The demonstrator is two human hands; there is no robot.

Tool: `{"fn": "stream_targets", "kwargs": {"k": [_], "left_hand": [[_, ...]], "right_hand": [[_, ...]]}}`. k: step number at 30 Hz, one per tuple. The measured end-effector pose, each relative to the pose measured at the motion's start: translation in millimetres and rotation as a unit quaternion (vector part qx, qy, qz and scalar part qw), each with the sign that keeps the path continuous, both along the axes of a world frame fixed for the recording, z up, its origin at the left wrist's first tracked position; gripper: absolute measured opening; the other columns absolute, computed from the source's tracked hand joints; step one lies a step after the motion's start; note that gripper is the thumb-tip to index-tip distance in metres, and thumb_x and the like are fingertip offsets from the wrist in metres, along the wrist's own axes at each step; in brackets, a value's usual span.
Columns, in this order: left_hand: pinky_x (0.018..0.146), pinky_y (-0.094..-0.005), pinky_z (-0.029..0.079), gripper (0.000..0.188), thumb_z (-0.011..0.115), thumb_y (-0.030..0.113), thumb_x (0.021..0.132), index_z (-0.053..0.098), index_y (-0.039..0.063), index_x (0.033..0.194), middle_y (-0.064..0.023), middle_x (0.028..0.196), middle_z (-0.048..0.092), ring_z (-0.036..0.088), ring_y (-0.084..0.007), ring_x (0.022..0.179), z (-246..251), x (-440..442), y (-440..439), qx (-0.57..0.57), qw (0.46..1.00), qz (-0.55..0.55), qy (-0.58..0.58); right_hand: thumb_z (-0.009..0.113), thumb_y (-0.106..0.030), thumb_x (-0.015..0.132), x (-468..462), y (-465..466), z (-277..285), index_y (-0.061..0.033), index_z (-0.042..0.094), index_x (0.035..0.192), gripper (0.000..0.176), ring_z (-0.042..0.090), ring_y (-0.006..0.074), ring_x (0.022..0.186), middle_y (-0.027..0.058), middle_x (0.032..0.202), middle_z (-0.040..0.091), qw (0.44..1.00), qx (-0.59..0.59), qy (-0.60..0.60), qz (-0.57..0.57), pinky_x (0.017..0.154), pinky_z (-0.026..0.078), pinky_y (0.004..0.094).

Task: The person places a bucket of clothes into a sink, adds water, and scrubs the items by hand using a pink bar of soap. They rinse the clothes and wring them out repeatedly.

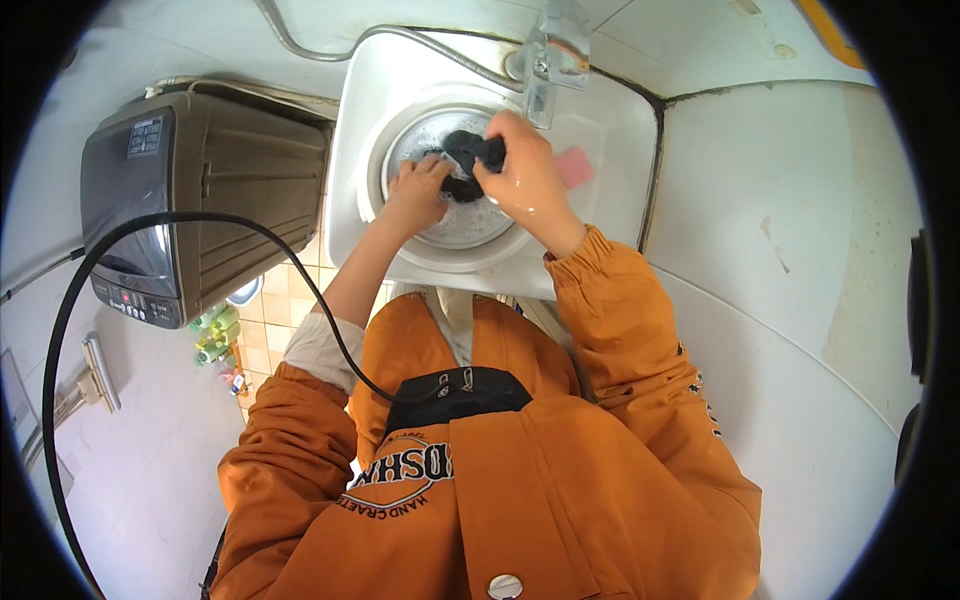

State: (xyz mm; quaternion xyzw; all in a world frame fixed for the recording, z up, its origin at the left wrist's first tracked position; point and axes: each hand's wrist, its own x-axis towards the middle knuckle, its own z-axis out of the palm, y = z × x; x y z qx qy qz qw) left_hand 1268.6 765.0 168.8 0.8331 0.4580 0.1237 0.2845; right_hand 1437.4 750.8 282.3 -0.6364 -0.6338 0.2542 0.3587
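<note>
A white round basin (480, 260) stands in a white sink (341, 187) and holds sudsy water. Black wet cloth (463, 150) lies partly in that water and partly above it. My right hand (523, 169), wet with a little foam on it, grips the bunched upper right part of the cloth. On the left side of the basin my left hand (417, 195) reaches to the water, its fingers at the cloth's left edge; whether they pinch it is hidden. A pink bar, perhaps soap (574, 166), rests in the sink right of the basin.
A faucet (541, 82) with a clear cover rises behind the basin, and a metal hose (442, 51) runs along the sink's back. To the left stands a dark top-loading washing machine (247, 169). A black cable (187, 217) loops across the left side. Green bottles (217, 334) stand on the tiled floor.
</note>
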Motion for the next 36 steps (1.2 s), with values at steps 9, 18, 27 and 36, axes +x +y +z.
{"fn": "stream_targets", "kwargs": {"k": [9,18,27,36], "left_hand": [[0.08,-0.0443,0.045,0.032,0.076,0.017,0.068,0.065,0.006,0.096,-0.0145,0.082,0.066,0.062,-0.0347,0.083,17.7,-4.1,13.6,-0.096,0.99,-0.051,0.092],[0.062,-0.0311,0.047,0.02,0.071,-0.002,0.073,0.068,-0.001,0.093,-0.0132,0.082,0.065,0.062,-0.0258,0.068,55.6,-30.7,6.2,-0.053,0.988,0.071,-0.126],[0.066,-0.0247,0.051,0.023,0.062,0.002,0.086,0.059,0.007,0.109,-0.0065,0.096,0.063,0.061,-0.012,0.08,106.4,-20.9,23.5,-0.472,0.716,0.326,-0.398],[0.066,-0.021,0.047,0.018,0.064,0.002,0.082,0.062,-0.001,0.1,-0.0081,0.092,0.064,0.06,-0.0093,0.077,124.4,-16.9,9.8,-0.27,0.85,0.241,-0.384]], "right_hand": [[0.061,-0.001,0.075,11.9,-8.7,-121.9,-0.004,0.057,0.104,0.029,0.059,0.0423,0.081,0.0237,0.084,0.061,0.946,-0.114,-0.262,0.155,0.071,0.049,0.0473],[0.059,-0.001,0.077,12.7,-12.5,-69.0,-0.0033,0.061,0.092,0.016,0.059,0.0244,0.062,0.0138,0.069,0.057,0.992,-0.097,-0.076,0.003,0.058,0.047,0.0344],[0.063,0.001,0.077,-1.5,-22.7,-20.2,-0.0032,0.061,0.089,0.012,0.045,0.0052,0.059,-0.0033,0.066,0.046,0.978,-0.03,0.196,-0.057,0.055,0.039,0.0198],[0.071,-0.007,0.08,-8.1,-15.0,17.8,-0.003,0.06,0.094,0.019,0.047,0.005,0.06,-0.0034,0.068,0.05,0.979,-0.044,0.196,-0.039,0.055,0.038,0.0197]]}}
